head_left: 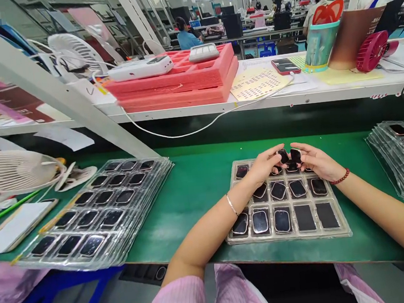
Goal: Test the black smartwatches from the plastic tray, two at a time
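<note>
In the head view a clear plastic tray point(345, 227) lies on the green bench, its compartments holding several dark, square watch faces with shiny rims. Over its far rows my left hand point(268, 163) pinches one watch face point(283, 156) between thumb and fingers. Right beside it, my right hand point(317, 160) grips another watch face point(296, 156). The two held pieces are close together, raised above the tray. Two front-right compartments point(305, 218) show flat dark squares without a shiny rim. My fingers hide part of the back row.
Stacked trays point(102, 197) of watch faces stand at the left, and another stack point(403, 165) at the right edge. A white fan point(14, 170) and a notepad point(12, 228) lie far left. Above runs a white shelf point(198, 110) with red foam point(178, 91) and a dangling cable point(186, 135).
</note>
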Motion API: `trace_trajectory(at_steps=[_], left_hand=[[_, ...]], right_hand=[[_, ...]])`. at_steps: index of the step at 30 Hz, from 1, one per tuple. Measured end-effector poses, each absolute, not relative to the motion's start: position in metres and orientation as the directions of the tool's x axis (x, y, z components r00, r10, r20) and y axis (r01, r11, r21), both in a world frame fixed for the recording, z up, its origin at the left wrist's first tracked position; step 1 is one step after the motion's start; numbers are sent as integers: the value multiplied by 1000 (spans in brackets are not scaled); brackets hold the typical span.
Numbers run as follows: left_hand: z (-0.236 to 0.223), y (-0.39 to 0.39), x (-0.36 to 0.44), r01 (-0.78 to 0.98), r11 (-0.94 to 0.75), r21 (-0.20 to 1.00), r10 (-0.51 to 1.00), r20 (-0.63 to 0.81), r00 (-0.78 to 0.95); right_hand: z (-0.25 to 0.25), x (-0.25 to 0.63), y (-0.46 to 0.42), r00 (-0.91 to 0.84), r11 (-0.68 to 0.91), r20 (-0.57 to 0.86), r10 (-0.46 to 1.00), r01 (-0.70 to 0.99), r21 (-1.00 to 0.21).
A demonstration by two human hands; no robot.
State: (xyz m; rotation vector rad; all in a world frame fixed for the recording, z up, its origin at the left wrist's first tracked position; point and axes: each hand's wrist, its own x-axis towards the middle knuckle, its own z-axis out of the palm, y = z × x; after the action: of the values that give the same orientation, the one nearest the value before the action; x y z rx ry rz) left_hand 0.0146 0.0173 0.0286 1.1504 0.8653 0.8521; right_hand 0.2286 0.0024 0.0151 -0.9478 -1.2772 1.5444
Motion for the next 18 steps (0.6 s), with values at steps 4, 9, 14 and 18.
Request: trace_trajectory(at_steps=[4,9,14,18], left_hand=[[29,16,15,-115,192,975,891,-124,437],[27,16,16,-117,185,976,898,-119,423],[25,16,17,-71,146,987,923,-110,367],[25,15,18,-6,77,997,917,-69,392]], right_hand=[[12,229,3,-295,-105,-41,955,-204,-973],[9,227,3,-278,-62,-14,961,-163,-985],[10,223,1,-242,-1,19,970,-84,-996],[13,221,0,-239,48,50,970,-14,-999]])
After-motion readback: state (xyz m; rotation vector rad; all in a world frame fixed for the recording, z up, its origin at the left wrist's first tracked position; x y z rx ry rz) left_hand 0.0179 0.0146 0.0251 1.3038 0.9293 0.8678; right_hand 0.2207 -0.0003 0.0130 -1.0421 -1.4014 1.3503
